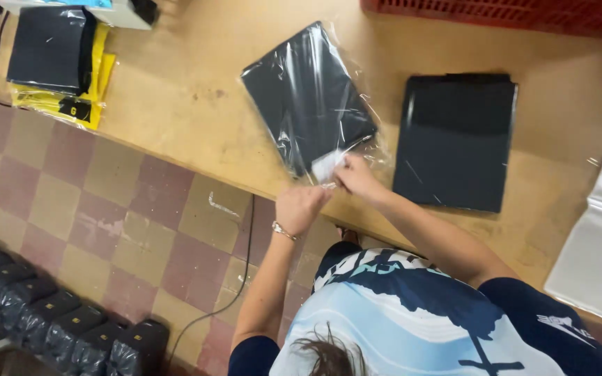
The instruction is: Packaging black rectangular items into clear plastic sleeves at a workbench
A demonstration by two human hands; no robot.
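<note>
Now both sets of fingers (334,174) pinch the white sticker flap (327,167) at the near corner of the bagged black garment (306,97), lying on bench (175,104) w/ a bare stack (456,139) beside. Likely light, floppy, film slick; best gripped at edges.

Single cam on my head, looking steeply down at the worktop (189,104) edge, close range.

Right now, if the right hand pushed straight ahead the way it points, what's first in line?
Probably the bagged dark garment: the right hand already pinches the white label at its near corner. Depth is unclear.
</note>
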